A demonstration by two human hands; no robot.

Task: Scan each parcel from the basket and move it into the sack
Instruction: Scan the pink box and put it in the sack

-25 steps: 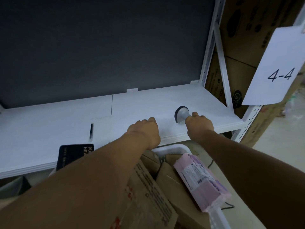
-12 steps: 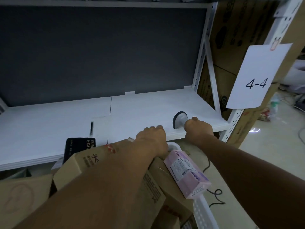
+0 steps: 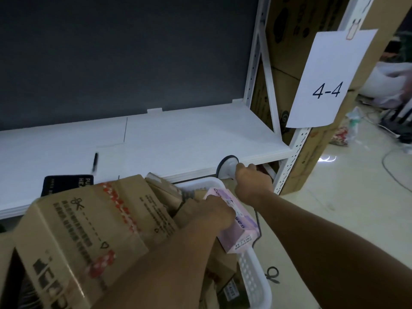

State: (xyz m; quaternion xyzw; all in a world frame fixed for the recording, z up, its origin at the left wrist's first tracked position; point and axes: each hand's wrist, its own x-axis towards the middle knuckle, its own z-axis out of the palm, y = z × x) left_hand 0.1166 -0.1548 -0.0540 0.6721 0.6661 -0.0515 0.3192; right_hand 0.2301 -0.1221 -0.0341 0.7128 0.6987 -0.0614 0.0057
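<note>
A white plastic basket (image 3: 253, 277) below the shelf edge holds several cardboard parcels, the largest a brown box (image 3: 89, 230) with red tape at the left. A pink wrapped parcel (image 3: 239, 230) lies along the basket's right rim. My left hand (image 3: 215, 214) lies on the pink parcel's upper end, fingers curled over it. My right hand (image 3: 250, 181) grips the handle of a white barcode scanner (image 3: 227, 167) at the front edge of the shelf. The sack is not in view.
The white shelf (image 3: 178, 139) carries a black pen (image 3: 95, 160) and a black card (image 3: 66, 182). A paper sign "4-4" (image 3: 327, 85) hangs on the right upright. Scissors (image 3: 273, 274) and cables lie on the floor at the right.
My left hand came off the shelf edge and dropped onto the pink parcel in the basket. My right hand drew the scanner toward the shelf's front edge. The view tilted down.
</note>
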